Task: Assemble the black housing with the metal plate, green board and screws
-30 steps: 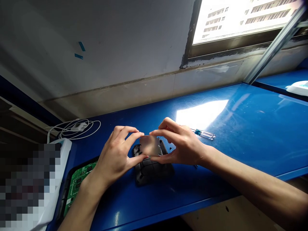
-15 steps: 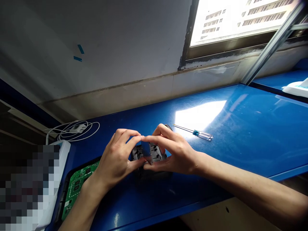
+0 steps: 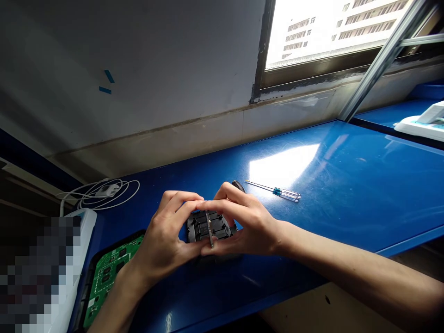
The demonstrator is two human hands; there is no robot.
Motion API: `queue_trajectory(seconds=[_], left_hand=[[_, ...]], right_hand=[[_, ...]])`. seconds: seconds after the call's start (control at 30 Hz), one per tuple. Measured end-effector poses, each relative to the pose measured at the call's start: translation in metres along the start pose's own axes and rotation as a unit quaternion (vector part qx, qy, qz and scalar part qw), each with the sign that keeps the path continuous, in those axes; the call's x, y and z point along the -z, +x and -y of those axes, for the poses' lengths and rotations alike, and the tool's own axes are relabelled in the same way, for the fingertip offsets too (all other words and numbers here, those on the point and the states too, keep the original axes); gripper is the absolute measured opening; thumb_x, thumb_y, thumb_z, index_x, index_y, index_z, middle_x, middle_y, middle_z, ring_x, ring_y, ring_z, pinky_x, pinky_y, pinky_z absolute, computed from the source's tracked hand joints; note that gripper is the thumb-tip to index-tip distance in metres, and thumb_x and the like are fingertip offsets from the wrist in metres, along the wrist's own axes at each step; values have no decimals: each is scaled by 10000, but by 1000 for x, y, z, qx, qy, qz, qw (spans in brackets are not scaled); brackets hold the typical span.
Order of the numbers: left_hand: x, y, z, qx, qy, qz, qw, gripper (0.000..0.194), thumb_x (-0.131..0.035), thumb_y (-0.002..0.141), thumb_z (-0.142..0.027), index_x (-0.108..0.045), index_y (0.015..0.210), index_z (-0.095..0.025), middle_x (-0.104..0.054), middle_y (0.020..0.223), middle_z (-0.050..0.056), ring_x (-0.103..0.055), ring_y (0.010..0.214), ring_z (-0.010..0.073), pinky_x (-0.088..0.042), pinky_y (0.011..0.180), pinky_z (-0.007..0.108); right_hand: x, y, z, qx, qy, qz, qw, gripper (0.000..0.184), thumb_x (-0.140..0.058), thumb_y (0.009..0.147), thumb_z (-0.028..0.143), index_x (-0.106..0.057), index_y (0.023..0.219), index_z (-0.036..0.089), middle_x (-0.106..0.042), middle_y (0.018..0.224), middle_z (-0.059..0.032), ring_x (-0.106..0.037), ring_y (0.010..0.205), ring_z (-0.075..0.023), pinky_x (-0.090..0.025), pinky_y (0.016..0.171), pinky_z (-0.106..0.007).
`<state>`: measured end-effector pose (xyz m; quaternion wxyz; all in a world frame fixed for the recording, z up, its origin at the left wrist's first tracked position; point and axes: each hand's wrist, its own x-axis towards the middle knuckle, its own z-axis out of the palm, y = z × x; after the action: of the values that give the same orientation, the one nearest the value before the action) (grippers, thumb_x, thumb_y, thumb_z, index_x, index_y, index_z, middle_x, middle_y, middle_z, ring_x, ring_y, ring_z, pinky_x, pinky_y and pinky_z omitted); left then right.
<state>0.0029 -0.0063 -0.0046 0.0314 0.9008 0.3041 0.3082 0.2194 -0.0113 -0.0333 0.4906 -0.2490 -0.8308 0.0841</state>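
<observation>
Both hands hold a thin flat plate (image 3: 209, 226) by its opposite edges, seen nearly edge-on; its exact kind I cannot make out. My left hand (image 3: 173, 226) grips it with the fingertips at the far end and the thumb at the near end. My right hand (image 3: 243, 219) pinches the same two ends, its fingertips meeting those of the left. Beneath the plate lies a black plastic housing (image 3: 195, 229) with ribs and posts inside, partly covered by the hands. A dark rounded part (image 3: 238, 186) shows just behind the right hand.
A screwdriver with a clear handle (image 3: 286, 193) lies on the blue table (image 3: 347, 185) to the right. At left are a green circuit board (image 3: 107, 273) in a black frame, a white-edged device (image 3: 78, 254) and a coiled white cable (image 3: 130, 196). The wall stands behind.
The plate has turned from showing a dark, shiny face to nearly edge-on. More of the black housing shows below it. Both hands keep their hold, and the view has shifted slightly.
</observation>
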Motion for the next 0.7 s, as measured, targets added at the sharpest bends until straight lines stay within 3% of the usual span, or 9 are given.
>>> queue_trajectory(seconds=[0.1, 0.3, 0.53, 0.7], left_hand=[[1, 1, -1, 2, -7, -9, 1000, 448, -874, 792, -244, -623, 1161, -202, -664, 1132, 68, -561, 1062, 259, -509, 915, 338], [7, 0, -1, 22, -19, -40, 999, 437, -848, 837, -343, -603, 1184, -238, -654, 1157, 48, -575, 1070, 246, -500, 916, 338], [8, -1, 0, 34, -59, -46, 997, 493, -839, 840, -487, -595, 1230, -310, -621, 1212, 31, -568, 1114, 250, -477, 978, 378], [8, -1, 0, 35, -77, -46, 995, 505, -843, 835, -489, -593, 1246, -336, -604, 1213, 28, -563, 1105, 249, -482, 955, 374]], right_hand=[[-1, -2, -2, 10, -14, -3, 1000, 630, -771, 854, 542, -583, 1361, 218, -555, 972, -30, -531, 677, -102, -486, 551, -233], [-2, -4, -2, -13, -62, 21, 998, 980, -741, 772, 708, -447, 1492, 111, -596, 1045, -101, -598, 799, -177, -565, 641, -320], [-5, -5, -6, -71, -77, 78, 991, 895, -740, 803, 681, -449, 1489, 186, -566, 1057, -72, -583, 755, -166, -555, 602, -322], [-6, -5, -9, -42, -50, 41, 997, 698, -763, 837, 589, -543, 1378, 207, -555, 989, -29, -555, 715, -135, -519, 599, -285]])
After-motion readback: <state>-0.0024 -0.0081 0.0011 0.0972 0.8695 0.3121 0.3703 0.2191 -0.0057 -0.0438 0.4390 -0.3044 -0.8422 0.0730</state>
